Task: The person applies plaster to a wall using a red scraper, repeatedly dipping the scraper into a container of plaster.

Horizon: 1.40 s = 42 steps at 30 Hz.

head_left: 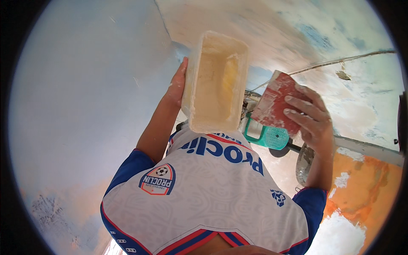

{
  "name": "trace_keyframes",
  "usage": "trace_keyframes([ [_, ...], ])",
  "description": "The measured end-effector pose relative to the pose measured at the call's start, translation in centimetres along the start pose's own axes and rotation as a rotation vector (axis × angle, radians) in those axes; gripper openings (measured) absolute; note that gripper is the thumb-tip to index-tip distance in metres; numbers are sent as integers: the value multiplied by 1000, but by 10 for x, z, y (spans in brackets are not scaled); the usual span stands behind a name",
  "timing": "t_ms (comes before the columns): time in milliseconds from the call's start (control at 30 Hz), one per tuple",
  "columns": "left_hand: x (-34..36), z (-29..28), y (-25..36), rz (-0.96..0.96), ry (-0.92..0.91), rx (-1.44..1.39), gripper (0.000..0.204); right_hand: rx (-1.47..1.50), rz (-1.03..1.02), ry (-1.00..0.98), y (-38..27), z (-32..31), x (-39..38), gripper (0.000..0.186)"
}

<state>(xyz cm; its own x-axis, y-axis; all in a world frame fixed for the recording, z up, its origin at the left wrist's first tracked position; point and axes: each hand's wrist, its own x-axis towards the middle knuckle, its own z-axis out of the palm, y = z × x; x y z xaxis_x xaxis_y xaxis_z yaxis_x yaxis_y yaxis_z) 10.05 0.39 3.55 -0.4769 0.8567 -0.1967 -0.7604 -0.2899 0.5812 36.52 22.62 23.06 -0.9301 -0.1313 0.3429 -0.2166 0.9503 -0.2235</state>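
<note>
The left hand is holding a tub, pressing along its left outer wall with a digit pointing up the side; the rest of that grip is hiding behind the tub, so how the other fingers are set cannot be told. The right hand is gripping a red flat piece, its fingers spreading across the facing surface while the thumb is staying out of sight.

The tub is sitting in front of the chest, its open mouth facing the camera. It is showing a deep rectangular shape, translucent whitish plastic and a rim caked with pale residue. Inside, a beige film is coating the floor and walls, and a yellowish streak is running down the right inner side; whether that is paste or tinted plastic cannot be told.

The red piece is standing tilted just right of the tub, apart from it, bending slightly and wearing white smears. Pale dust is also clinging to the right fingers.

Farther out, a white shirt with blue sleeves is covering the torso. A green plastic object is showing below the red piece, partly hidden. A pale bluish wall is filling the left, and a patchy orange surface is showing at lower right.
</note>
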Motion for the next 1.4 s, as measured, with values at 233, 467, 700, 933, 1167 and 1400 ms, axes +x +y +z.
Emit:
trace_keyframes([
  [233, 16, 41, -21, -110, 76, 60, 67, -38, 78, 377, 32, -26, -29, 40],
  [467, 34, 99, -41, -236, 74, 108, 67, -426, 91, -4, 67, -48, -27, 59],
  [700, 53, 134, -51, -330, 109, 223, 62, -280, -39, 27, 114, -57, -38, 50],
  [933, 67, 144, -79, -350, 51, 224, 60, -298, -175, -17, 116, -54, -46, 54],
  [1167, 66, 163, -105, -370, 75, 223, 61, -323, -141, -159, 121, -56, -73, 63],
  [1400, 72, 161, -124, -397, 51, 238, 60, -51, -136, -162, 117, -54, -98, 56],
])
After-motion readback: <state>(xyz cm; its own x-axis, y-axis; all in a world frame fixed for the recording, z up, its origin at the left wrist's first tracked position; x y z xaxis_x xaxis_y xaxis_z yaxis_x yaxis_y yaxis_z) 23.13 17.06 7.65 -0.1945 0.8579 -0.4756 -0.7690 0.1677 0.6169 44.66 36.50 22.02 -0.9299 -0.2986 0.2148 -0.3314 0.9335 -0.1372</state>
